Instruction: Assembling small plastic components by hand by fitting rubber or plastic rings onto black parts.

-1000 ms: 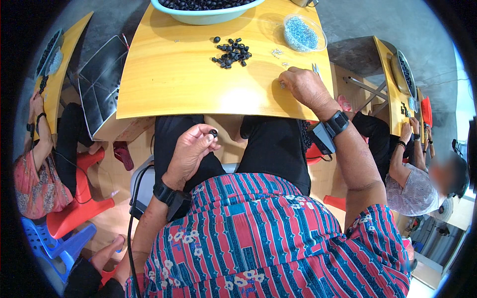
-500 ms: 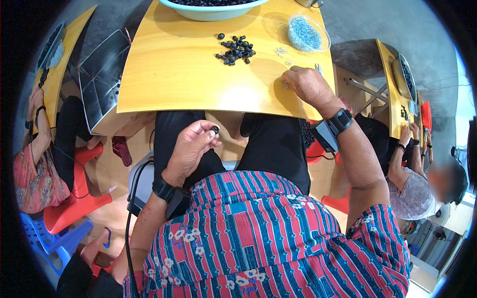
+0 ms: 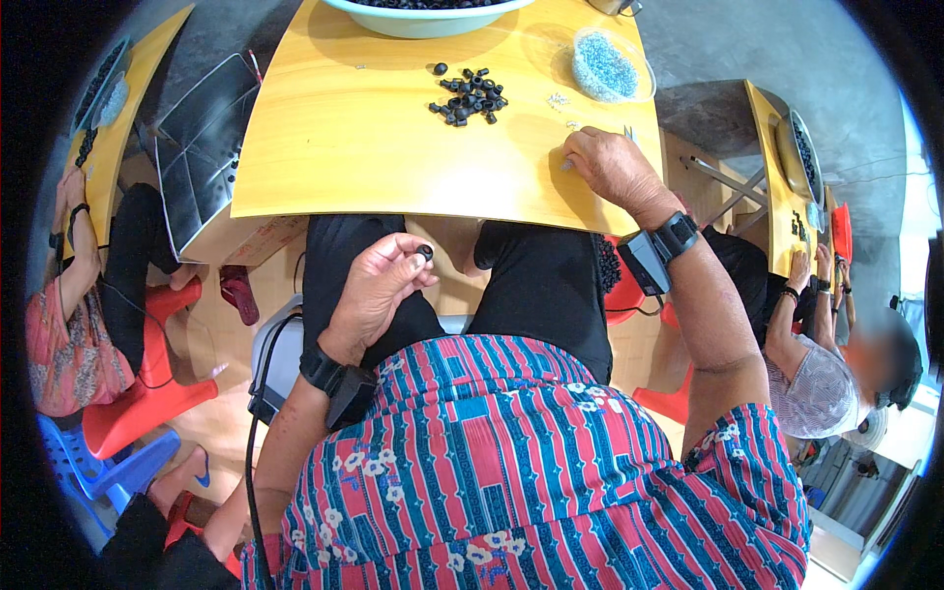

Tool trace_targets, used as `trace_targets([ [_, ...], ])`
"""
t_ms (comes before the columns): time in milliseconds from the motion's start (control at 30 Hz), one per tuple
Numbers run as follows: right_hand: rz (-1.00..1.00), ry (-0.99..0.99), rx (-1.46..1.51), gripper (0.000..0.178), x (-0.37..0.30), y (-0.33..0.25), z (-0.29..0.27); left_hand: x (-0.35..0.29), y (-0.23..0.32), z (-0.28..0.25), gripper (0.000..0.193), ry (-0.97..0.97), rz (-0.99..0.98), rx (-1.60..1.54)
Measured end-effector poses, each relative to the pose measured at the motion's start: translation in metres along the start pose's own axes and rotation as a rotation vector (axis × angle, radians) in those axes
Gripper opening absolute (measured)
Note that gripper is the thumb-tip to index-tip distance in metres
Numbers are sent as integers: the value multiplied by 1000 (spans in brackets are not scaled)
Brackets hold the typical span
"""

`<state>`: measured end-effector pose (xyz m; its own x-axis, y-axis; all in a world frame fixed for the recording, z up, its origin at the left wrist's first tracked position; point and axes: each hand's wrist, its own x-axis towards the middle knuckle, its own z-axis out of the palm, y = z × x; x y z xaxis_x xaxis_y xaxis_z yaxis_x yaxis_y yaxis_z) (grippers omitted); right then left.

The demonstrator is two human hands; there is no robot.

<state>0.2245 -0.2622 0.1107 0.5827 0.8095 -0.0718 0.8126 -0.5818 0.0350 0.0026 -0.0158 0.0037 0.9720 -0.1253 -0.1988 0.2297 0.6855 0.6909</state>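
Note:
Over my lap, just off the table's front edge, my left hand [image 3: 385,285] pinches a small black cap-like part [image 3: 425,253] between thumb and fingertips. My right hand [image 3: 612,169] rests on the right side of the yellow table [image 3: 334,147], its fingers bent and pressed together at the tabletop. Right by those fingertips lie tiny clear pieces [image 3: 567,165]; whether one is between them is hidden. Slightly farther off is a small scatter of similar clear bits [image 3: 559,101]. A metal tool's tip [image 3: 629,133] shows beside my right hand. Several black parts [image 3: 472,96] form a loose pile mid-table.
At the far edge stands a light blue basin [image 3: 428,22] of black parts. A clear tub [image 3: 640,93] of bluish beads is at the far right. A black-lined carton [image 3: 206,147] adjoins the table's left side. Other people sit at tables on both sides.
My right hand has shifted very slightly, still at the same spot over the clear pieces. The left hand keeps hold of the black part, almost unmoved.

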Motion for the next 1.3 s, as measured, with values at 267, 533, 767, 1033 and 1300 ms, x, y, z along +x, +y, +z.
trace_targets([
  [267,76,132,103,13,-6,7,8,0,1,0,19,22,-13,7],
  [533,224,310,362,10,-9,-7,13,2,4,3,18,13,-13,53],
  [767,371,399,398,13,-15,-9,19,4,1,0,19,11,-21,38],
  [1033,413,426,456,19,-21,-5,35,7,-2,-5,19,-15,-6,48],
  [1300,364,410,192,10,-15,-28,28,7,2,-3,19,2,-23,49],
])
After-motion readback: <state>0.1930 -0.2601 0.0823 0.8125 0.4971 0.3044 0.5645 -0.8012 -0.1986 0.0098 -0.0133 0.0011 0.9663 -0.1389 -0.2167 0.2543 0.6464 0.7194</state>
